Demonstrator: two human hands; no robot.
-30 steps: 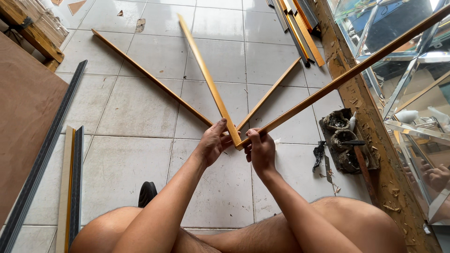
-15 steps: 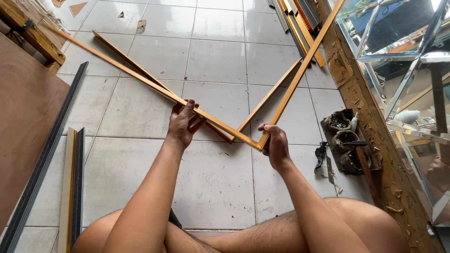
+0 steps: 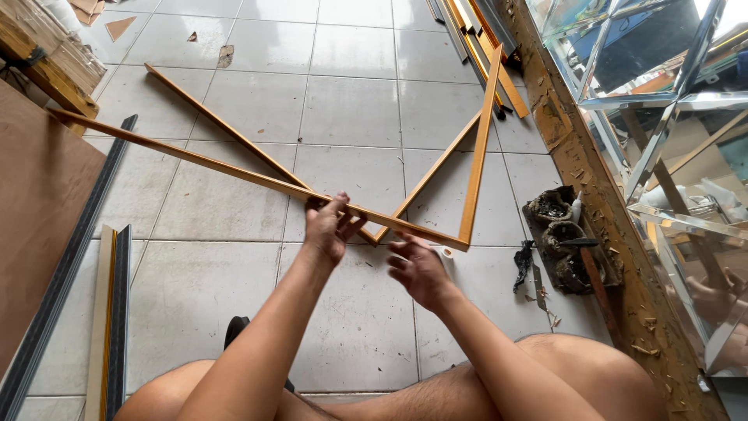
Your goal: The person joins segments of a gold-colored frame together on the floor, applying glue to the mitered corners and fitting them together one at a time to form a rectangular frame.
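Both hands work above the tile floor [image 3: 234,320]: left hand [image 3: 327,228] clasps the long strip [image 3: 195,165], right hand [image 3: 419,270] hangs open just beneath it. Golden-brown, thin, the strip runs from upper left down to a mitred corner [image 3: 464,243], where a shorter strip [image 3: 481,140] points away.

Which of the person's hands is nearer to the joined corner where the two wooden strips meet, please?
The right hand. It hovers just below the long strip, close beside the joined corner. The left hand grips the same long wooden strip farther along, away from the corner.
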